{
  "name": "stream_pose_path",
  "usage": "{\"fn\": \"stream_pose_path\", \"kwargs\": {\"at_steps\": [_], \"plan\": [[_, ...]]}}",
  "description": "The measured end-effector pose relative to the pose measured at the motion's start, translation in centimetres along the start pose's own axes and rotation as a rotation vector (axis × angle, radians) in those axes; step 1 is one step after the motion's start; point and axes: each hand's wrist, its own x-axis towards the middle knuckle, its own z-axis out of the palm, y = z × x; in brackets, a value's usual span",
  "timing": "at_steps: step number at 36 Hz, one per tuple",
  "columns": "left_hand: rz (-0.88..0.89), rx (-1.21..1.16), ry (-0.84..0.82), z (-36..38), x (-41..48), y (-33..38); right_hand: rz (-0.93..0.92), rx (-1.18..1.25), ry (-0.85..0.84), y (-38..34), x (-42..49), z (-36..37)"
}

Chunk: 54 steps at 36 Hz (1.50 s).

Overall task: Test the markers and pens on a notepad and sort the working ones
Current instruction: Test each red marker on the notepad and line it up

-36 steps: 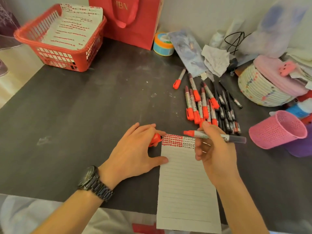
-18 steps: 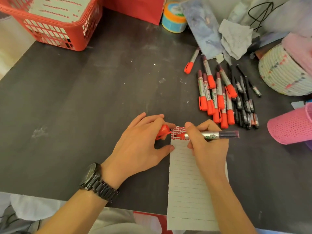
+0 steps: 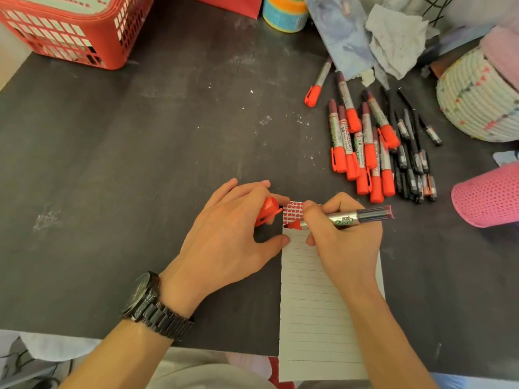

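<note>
Gripping the marker (image 3: 345,219), the right hand (image 3: 341,240) touches its tip to the notepad (image 3: 314,304); left hand (image 3: 227,234) pinches the cap (image 3: 268,210).

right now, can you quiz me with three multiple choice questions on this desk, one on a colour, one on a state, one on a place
1. What colour are the test marks at the top of the notepad?
A blue
B green
C red

2. The marker in the right hand is:
A capped
B uncapped, tip at the notepad
C lying loose, unheld

3. Where is the red cap?
A in the grip of the left hand
B pushed onto the marker
C under the right hand

Answers:
1 C: the blocks of marks are red.
2 B: its red tip is bare and meets the paper near the left edge.
3 A: the left hand pinches it just left of the notepad.
</note>
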Motion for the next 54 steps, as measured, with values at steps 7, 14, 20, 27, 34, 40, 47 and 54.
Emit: {"fn": "stream_pose_path", "kwargs": {"at_steps": [7,14,20,27,34,40,47,54], "plan": [[0.007,-0.003,0.002,-0.01,-0.04,-0.03,0.008,-0.036,0.013,-0.04,0.00,0.10],[0.008,-0.001,-0.002,0.06,-0.02,-0.11,0.010,-0.041,0.009,-0.12,0.00,0.08],[0.005,0.010,-0.009,0.01,-0.04,-0.11,0.023,-0.048,0.014,-0.17,0.02,0.12],[0.001,0.004,-0.009,-0.09,-0.06,0.06,0.022,-0.048,0.019,-0.16,-0.04,0.09],[0.005,0.000,0.000,-0.12,-0.06,0.12,0.013,-0.049,0.019,-0.04,0.03,0.06],[0.004,0.004,0.001,-0.10,-0.14,0.04,0.015,-0.030,0.030,0.01,0.04,0.12],[0.010,0.006,0.016,0.17,-0.13,-0.19,0.019,-0.015,0.029,-0.06,0.02,0.06],[0.002,0.016,0.017,0.48,-0.07,-0.45,0.054,0.105,0.117,-0.42,0.17,-0.43]]}}
